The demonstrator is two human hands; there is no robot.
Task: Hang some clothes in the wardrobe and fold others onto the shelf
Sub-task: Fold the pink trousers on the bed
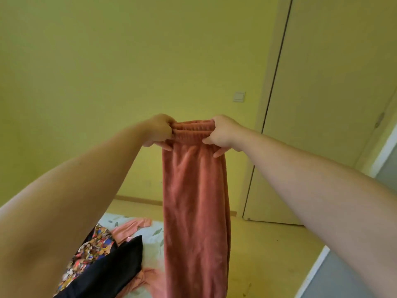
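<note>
Both forearms [75, 201] reach forward; the left hand [160, 131] and right hand [223, 133] each clench the waistband of the pink trousers [195, 201], which hang toward 6 o'clock. I judge the hem may snag the clothes pile [103, 261] at 7 o'clock.

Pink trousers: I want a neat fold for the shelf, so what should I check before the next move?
1. Left hand grip on the waistband: ok.
2. Right hand grip on the waistband's other end: ok.
3. Pink trousers hang straight, untwisted: ok.
4. Hems off the bed: cannot tell, they run out of frame.
5. Black garment out of the way: not ok, it lies on the bed beside the trousers.
6. Shelf in sight: not ok.
</note>
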